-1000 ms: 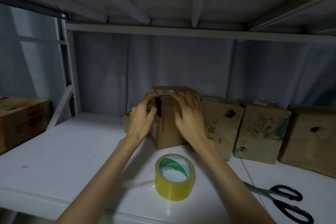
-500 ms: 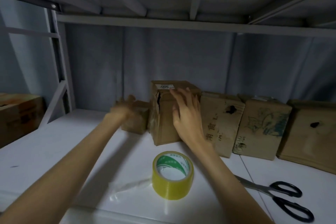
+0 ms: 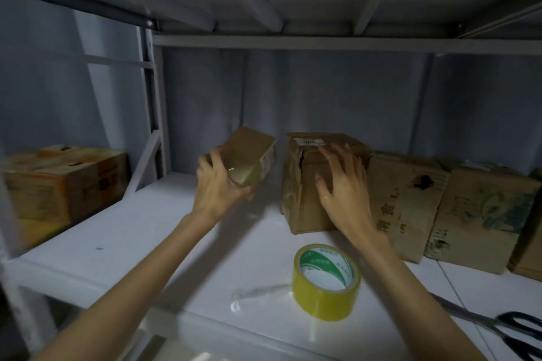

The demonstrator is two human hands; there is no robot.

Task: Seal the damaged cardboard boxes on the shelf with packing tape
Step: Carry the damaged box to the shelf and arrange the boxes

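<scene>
The left hand (image 3: 218, 184) gripped a small taped box (image 3: 249, 160), tilted above the shelf (image 3: 146, 231). The right hand (image 3: 343, 184), fingers spread, pressed the torn box (image 3: 302, 184); the tape roll (image 3: 325, 281) lay nearer.

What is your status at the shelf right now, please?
Left hand grips small box, lifted and tilted. Right hand open on torn box. Tape roll untouched, loose end on shelf.
</scene>
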